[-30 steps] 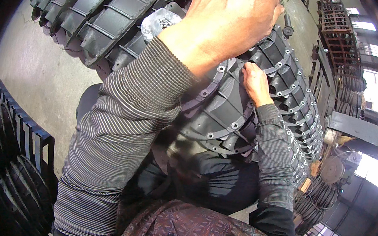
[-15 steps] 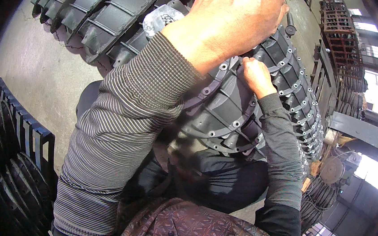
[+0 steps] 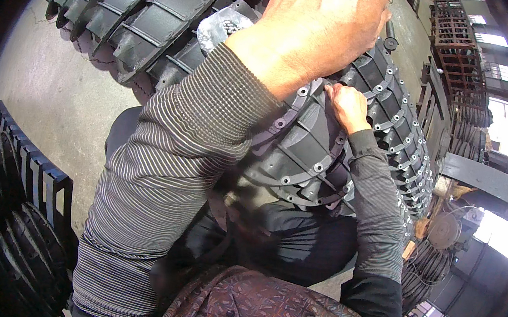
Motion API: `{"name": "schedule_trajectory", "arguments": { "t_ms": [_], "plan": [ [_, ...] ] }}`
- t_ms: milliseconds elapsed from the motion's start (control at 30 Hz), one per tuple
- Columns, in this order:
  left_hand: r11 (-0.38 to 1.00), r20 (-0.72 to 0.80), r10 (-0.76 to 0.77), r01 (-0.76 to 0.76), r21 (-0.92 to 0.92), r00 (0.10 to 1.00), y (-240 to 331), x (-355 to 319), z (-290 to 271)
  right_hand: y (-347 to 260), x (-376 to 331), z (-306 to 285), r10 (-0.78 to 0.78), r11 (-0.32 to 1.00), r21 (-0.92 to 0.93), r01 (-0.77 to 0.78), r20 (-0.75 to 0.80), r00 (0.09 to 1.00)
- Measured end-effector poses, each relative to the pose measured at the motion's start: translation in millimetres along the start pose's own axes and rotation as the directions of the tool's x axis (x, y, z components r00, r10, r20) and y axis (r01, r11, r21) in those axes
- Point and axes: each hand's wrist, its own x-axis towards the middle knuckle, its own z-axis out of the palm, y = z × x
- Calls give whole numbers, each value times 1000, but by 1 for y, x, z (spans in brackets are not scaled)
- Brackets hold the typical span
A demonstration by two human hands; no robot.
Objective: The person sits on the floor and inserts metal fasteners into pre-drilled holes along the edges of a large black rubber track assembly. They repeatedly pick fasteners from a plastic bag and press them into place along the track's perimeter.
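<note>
Where the view begins at the far left, a dark slatted rack (image 3: 28,181) is seen standing on the concrete floor (image 3: 49,86), and a row of black ribbed castings (image 3: 128,8) is laid out along the top. Further in, the left hand (image 3: 325,32) is raised close to the camera, its back turned to the lens; whether it is closed on anything cannot be told, since the fingers are hidden behind it. Below and just right of it, a dark grey flanged housing (image 3: 303,151), ringed with bolt holes, is propped across the lap, with its upper edge leaning against a long row of similar housings (image 3: 401,129). At that upper rim the right hand (image 3: 348,106) is pressed against the flange with its fingers curled narrowly, seemingly pinching at a small spot; what, if anything, is held there is too small to make out. Stacked crates and coiled parts are visible at the far right. Judged from this, the housing could slide off the lap if the rim were pushed too hard, as it seems to be steadied only by the lap and the leaning edge. A fingertip could also be nicked on the rim's rough edge.
</note>
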Motion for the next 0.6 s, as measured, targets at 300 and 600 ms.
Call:
{"name": "schedule_trajectory", "arguments": {
  "t_ms": [300, 600],
  "plan": [
    [1000, -29, -16, 16, -22, 999, 3, 1, 1, 2, 2, 2, -95, 995, 16, 96, -42, 995],
    [967, -8, 77, -73, 243, 997, 0, -7, 14, 5, -2, 10, -126, 992, 2, 127, -106, 986]
  ]
}}
